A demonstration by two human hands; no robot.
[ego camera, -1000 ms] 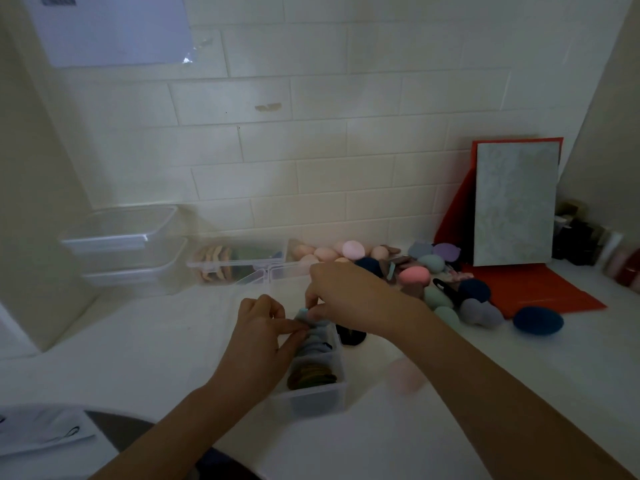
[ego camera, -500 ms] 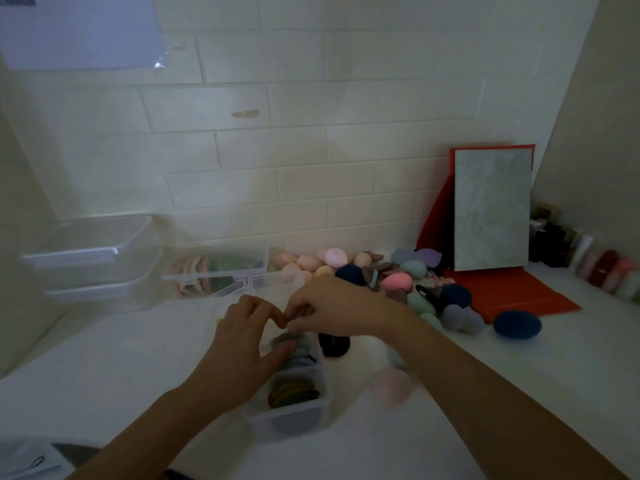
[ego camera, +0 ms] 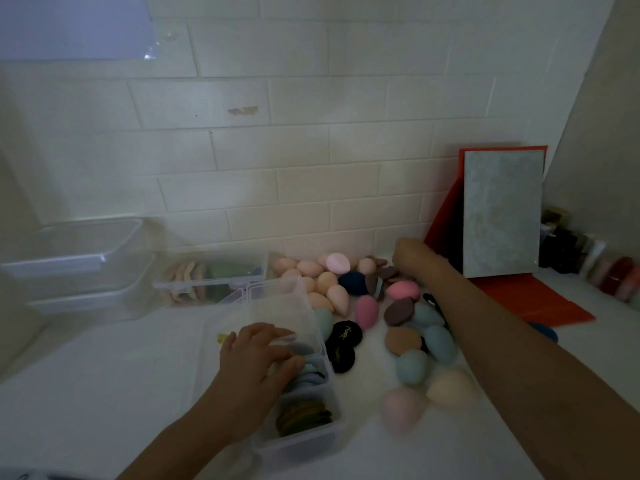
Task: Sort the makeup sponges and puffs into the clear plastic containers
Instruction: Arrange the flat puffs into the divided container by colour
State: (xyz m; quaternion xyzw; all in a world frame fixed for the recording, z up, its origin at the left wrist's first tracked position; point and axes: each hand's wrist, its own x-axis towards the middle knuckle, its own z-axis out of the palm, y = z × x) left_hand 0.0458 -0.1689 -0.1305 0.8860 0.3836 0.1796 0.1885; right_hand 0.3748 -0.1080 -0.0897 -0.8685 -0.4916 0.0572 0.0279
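A long clear divided container (ego camera: 298, 441) lies in front of me, with olive puffs (ego camera: 304, 417) in its near compartment and pale blue puffs (ego camera: 313, 374) in the middle one. My left hand (ego camera: 259, 355) rests flat on the blue puffs, fingers spread. My right hand (ego camera: 407, 251) reaches over the far side of the loose pile; its fingers are hidden. The pile holds peach egg sponges (ego camera: 325, 282), a pink one (ego camera: 366, 311), teal ones (ego camera: 412, 367), black round puffs (ego camera: 346, 336) and a brown puff (ego camera: 398, 311).
A second clear container (ego camera: 207, 275) with beige and green puffs stands by the tiled wall. Two stacked clear tubs (ego camera: 79, 258) sit at the far left. A grey board on a red folder (ego camera: 502, 216) leans at the right, with small bottles (ego camera: 588, 261) beyond it.
My right hand has left the divided container and stretched out to the back of the sponge pile. My left hand has stayed on the container, settling onto the blue puffs.
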